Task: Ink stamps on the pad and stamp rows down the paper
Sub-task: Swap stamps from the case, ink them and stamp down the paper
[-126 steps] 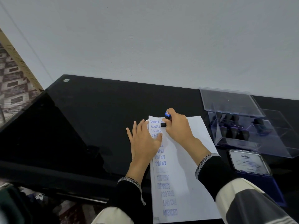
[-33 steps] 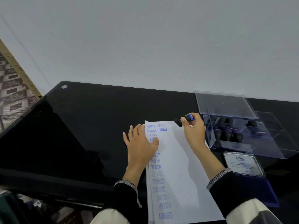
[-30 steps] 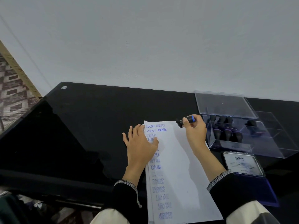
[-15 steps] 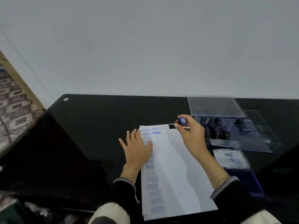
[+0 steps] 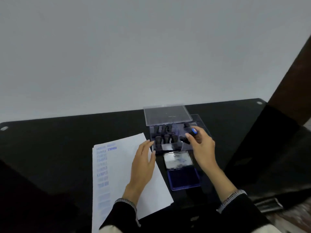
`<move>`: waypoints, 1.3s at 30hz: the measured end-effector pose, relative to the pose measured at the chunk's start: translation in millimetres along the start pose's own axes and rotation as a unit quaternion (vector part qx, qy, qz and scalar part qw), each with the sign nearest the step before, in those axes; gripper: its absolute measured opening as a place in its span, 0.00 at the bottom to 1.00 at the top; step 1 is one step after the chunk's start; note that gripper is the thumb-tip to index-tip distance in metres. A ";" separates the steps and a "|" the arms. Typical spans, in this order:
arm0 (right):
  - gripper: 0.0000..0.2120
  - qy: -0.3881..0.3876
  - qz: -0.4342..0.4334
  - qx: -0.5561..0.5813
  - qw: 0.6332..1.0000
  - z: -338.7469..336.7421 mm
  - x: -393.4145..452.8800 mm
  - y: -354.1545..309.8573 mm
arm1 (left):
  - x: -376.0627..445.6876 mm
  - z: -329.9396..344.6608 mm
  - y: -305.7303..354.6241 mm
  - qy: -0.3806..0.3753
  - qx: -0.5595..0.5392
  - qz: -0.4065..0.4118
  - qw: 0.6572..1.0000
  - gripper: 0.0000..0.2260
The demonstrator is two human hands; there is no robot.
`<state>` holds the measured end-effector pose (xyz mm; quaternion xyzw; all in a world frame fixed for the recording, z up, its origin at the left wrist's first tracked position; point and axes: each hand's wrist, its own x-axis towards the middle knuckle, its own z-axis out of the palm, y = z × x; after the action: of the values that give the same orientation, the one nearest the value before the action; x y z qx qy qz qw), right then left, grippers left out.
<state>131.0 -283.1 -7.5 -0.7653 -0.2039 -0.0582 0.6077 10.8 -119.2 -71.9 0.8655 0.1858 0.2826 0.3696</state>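
A white paper lies on the black glass table, with a column of blue stamped words down its left side and one word beside the top. My right hand holds a black stamp with a blue cap over the clear stamp box. Several black stamps stand inside that box. My left hand rests flat on the paper's right edge, fingers apart, touching the box's front corner. The open blue ink pad lies just in front of the box, its lid folded back.
The box's clear lid stands open behind it, near the white wall. A dark brown panel rises at the far right. The table's right edge drops off beside my right forearm.
My right hand has carried the stamp from the top of the paper over to the stamp box. My left hand slid from the paper's left side to its right edge. The view swung right.
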 end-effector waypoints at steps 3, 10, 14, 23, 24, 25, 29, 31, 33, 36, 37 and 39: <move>0.15 0.000 0.004 0.000 1.000 -12.0 7.5 9.0 | -1.3 9.0 -3.9 -0.012 0.005 -0.011 1.000 0.16; 0.11 0.016 0.017 -0.007 1.000 1.8 54.9 15.6 | -4.0 8.5 -7.4 -0.009 0.014 0.009 1.000 0.20; 0.10 0.036 0.015 0.018 0.999 20.2 79.2 21.3 | -4.3 8.2 -9.6 -0.020 0.008 0.012 1.000 0.19; 0.09 0.009 0.086 -0.027 0.996 39.8 110.3 39.4 | -4.3 13.7 -16.6 -0.037 0.056 0.010 0.998 0.26; 0.09 -0.011 0.090 -0.046 0.995 40.7 111.5 41.6 | -3.8 14.3 -17.3 -0.037 0.059 0.005 0.998 0.27; 0.10 -0.033 0.088 -0.069 0.993 41.6 112.7 43.8 | -3.5 14.8 -18.1 -0.037 0.061 0.001 0.997 0.27; 0.09 -0.125 0.074 -0.175 0.974 42.3 118.9 45.5 | -2.8 15.9 -19.3 -0.039 0.067 0.001 0.997 0.27; 0.08 -0.167 0.081 -0.226 0.956 42.7 123.9 44.0 | -2.8 15.9 -19.1 -0.039 0.068 0.002 0.997 0.27; 0.06 -0.197 0.088 -0.263 0.940 44.6 128.0 41.5 | -3.2 15.4 -18.4 -0.037 0.069 0.002 0.997 0.27; 0.07 -0.206 0.107 -0.297 0.926 49.3 131.8 39.5 | -3.3 14.7 -16.8 -0.037 0.068 0.005 0.997 0.27; 0.10 -0.204 0.111 -0.315 0.920 51.1 132.4 39.5 | -3.1 14.6 -16.5 -0.037 0.067 0.005 0.997 0.27; 0.13 -0.198 0.115 -0.357 0.906 54.0 132.4 39.1 | -3.0 14.5 -16.1 -0.037 0.068 0.006 0.997 0.27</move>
<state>258.0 -206.6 -12.1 -0.9449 -0.1966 0.0960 0.2436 15.8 -117.9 -93.2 0.8994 0.1858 0.2392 0.3151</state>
